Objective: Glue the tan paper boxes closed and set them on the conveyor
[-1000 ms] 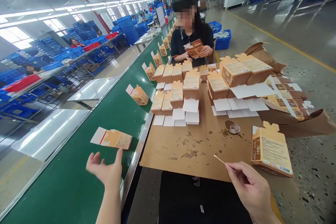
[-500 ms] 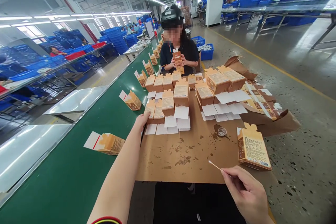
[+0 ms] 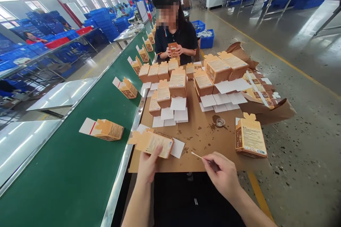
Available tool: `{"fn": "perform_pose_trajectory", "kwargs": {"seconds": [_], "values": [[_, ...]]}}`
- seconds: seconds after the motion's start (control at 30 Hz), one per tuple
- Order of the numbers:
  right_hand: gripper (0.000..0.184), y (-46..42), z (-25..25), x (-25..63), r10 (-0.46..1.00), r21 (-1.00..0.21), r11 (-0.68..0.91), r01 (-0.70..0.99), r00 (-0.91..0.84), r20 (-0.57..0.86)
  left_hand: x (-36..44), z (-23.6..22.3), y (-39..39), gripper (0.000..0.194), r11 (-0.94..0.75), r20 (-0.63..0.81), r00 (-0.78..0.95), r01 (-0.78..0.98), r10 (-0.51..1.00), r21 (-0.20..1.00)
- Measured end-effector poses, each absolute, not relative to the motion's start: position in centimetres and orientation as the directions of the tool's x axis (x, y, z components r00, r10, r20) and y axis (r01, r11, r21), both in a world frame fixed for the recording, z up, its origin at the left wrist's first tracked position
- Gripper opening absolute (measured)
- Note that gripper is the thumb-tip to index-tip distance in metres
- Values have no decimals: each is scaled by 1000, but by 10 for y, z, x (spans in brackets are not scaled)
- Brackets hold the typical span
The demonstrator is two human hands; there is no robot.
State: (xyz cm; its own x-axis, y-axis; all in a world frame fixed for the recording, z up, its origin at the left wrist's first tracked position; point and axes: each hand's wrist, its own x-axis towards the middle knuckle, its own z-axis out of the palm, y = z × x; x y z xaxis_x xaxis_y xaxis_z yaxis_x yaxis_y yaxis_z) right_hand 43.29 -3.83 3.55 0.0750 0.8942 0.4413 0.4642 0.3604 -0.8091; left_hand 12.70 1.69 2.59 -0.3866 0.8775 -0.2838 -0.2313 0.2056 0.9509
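My left hand point(image 3: 148, 165) grips a small tan carton point(image 3: 154, 142) with its white flap open, held low over the near edge of the brown cardboard sheet point(image 3: 197, 138). A thin stick with a white tip point(image 3: 198, 156) is pinched in my right hand point(image 3: 222, 175), and that tip points toward the carton's open flap. Rows of the same cartons point(image 3: 170, 83) with white flaps stand further back on the sheet. A lone carton point(image 3: 250, 137) lies at the right. A small round glue dish point(image 3: 220, 122) sits among brown stains.
A green conveyor belt point(image 3: 80, 170) runs along the left with cartons point(image 3: 105, 129) lying on it. A co-worker point(image 3: 173, 33) sits opposite holding a carton. A torn brown bag of flat cartons point(image 3: 262, 95) lies at the right. Blue crates fill shelves at the back left.
My left hand reached to the stacked cartons, took one and brought it back to the near edge. My right hand with the stick moved left toward it.
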Motion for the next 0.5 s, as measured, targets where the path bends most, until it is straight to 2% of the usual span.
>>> {"fn": "perform_pose_trajectory", "kwargs": {"seconds": [0.1, 0.2, 0.27, 0.37, 0.5], "values": [[32, -30, 21, 407, 899, -750, 386, 537, -35, 438, 140, 18, 21, 88, 251, -287, -374, -141, 882, 958], [33, -22, 8, 389, 905, -721, 389, 574, -89, 417, 139, 21, 30, 84, 278, -299, -322, -109, 898, 954], [33, -18, 1, 384, 909, -700, 387, 600, -121, 398, 140, 22, 32, 87, 262, -279, -350, -96, 894, 960], [36, -15, -5, 383, 916, -686, 373, 625, -132, 378, 146, 19, 29, 93, 216, -226, -403, -69, 887, 974], [38, -11, -6, 391, 928, -690, 337, 641, -102, 359, 154, 19, 19, 89, 185, -170, -374, 4, 911, 983]]}}
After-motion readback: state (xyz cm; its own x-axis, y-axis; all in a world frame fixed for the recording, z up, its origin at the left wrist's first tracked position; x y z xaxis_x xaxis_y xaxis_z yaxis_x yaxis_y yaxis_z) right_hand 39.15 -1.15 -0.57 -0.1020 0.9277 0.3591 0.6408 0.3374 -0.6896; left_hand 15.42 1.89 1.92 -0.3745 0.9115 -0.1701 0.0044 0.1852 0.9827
